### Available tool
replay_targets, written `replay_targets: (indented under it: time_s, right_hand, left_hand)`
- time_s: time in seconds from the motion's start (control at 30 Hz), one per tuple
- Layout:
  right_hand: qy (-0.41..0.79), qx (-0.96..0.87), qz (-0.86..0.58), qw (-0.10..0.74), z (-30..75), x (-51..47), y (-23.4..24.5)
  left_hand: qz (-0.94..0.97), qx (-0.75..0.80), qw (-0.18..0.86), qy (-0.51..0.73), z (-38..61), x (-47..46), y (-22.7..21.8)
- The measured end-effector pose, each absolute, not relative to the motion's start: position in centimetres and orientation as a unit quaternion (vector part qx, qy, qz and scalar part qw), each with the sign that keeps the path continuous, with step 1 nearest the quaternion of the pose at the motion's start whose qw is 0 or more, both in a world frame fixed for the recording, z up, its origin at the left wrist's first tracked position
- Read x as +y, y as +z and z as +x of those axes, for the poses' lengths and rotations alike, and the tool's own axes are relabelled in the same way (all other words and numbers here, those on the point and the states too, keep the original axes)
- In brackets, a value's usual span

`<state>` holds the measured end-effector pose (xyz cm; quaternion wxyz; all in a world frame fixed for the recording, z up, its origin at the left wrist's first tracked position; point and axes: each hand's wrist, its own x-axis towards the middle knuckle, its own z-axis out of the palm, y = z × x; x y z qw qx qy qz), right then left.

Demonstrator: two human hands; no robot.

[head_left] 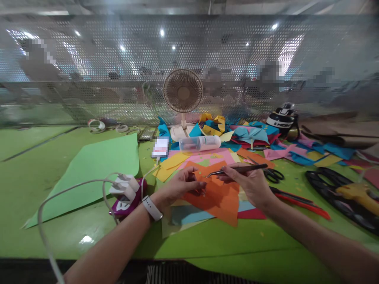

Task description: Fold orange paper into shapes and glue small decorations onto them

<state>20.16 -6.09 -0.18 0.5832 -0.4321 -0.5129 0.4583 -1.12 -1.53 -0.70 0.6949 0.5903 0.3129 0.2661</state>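
My right hand (251, 183) is closed around black tweezers (241, 169) with a bent tip, which points left. The tip hovers close to the thumb of my left hand (185, 182). That hand has its index finger arched apart, while the thumb and lower fingers come together; anything between them is too small to make out. Beneath both hands lies a sheet of orange paper (220, 201), on top of blue, pink and pale yellow sheets. A white watch band (152, 208) circles my left wrist.
A purple power strip (126, 205) with white plugs and cables sits left, beside green paper (97, 165). Behind are a clear bottle (199, 143), a phone (160, 147) and a fan (183, 92). Right are black scissors (274, 174), a red cutter (302, 203) and a yellow glue gun (359, 195).
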Motion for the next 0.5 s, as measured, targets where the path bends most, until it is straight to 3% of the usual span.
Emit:
replay_targets:
  time_s: [0.5]
  right_hand:
    - [0.53,-0.401,-0.424,0.615,19.7,-5.5,-0.5]
  left_hand:
    - [0.603,0.278,0.651,0.367,0.0,-2.2,-1.4]
